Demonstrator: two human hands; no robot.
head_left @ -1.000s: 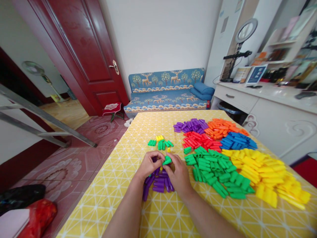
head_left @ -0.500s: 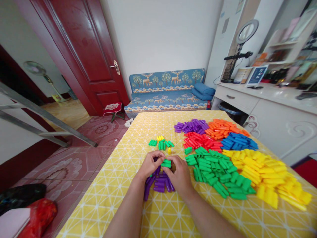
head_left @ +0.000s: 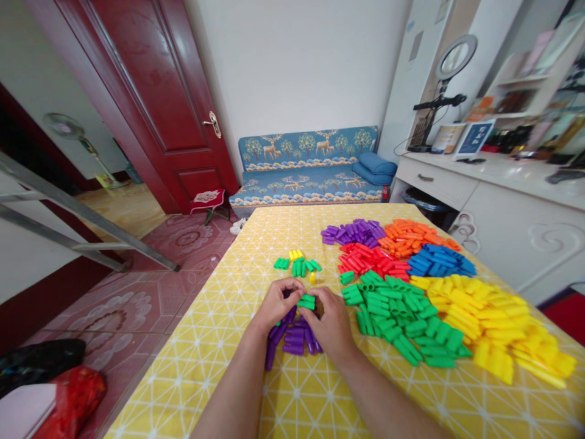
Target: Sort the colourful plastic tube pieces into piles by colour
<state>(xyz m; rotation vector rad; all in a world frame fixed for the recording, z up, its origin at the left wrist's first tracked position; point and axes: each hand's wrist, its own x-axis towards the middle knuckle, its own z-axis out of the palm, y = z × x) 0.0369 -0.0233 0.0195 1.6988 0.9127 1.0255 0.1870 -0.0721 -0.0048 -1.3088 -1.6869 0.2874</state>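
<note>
Between my two hands is a green plastic piece (head_left: 306, 301). My left hand (head_left: 280, 303) pinches its left side and my right hand (head_left: 328, 317) grips its right side. Purple pieces (head_left: 295, 340) lie below and between my hands, partly hidden by them. Just beyond my fingertips stands a small yellow piece (head_left: 312, 278). Farther off are a few green pieces (head_left: 298, 267) and a small yellow group (head_left: 296, 254). A large green pile (head_left: 397, 311) spreads to the right of my right hand.
On the yellow patterned tablecloth (head_left: 219, 341), piles of purple (head_left: 354, 232), red (head_left: 371, 261), orange (head_left: 411, 236), blue (head_left: 439, 261) and yellow (head_left: 498, 317) pieces lie to the right. Past the table stands a blue sofa (head_left: 301, 177), with a white cabinet (head_left: 521, 225) at the right.
</note>
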